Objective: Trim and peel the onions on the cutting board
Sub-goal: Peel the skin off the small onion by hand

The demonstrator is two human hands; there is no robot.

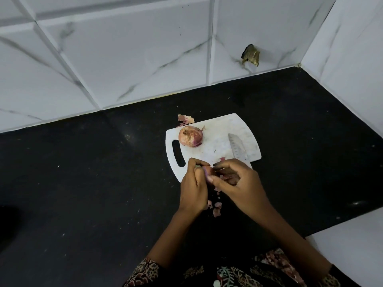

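A white cutting board (215,141) lies on the black counter. An unpeeled red onion (190,135) rests on its far left part. A knife (237,148) lies on the board's right side, blade pointing away; my right hand hides its handle end. Over the board's near edge my left hand (193,189) grips a small onion (207,170), mostly hidden between both hands. My right hand (236,181) pinches at that onion's skin with thumb and fingertips.
Pink onion skin scraps (215,206) lie on the counter (83,183) below my hands, and another piece of skin (185,119) sits at the board's far left corner. A tiled wall rises behind and to the right. A dry brown scrap (250,54) clings to the wall.
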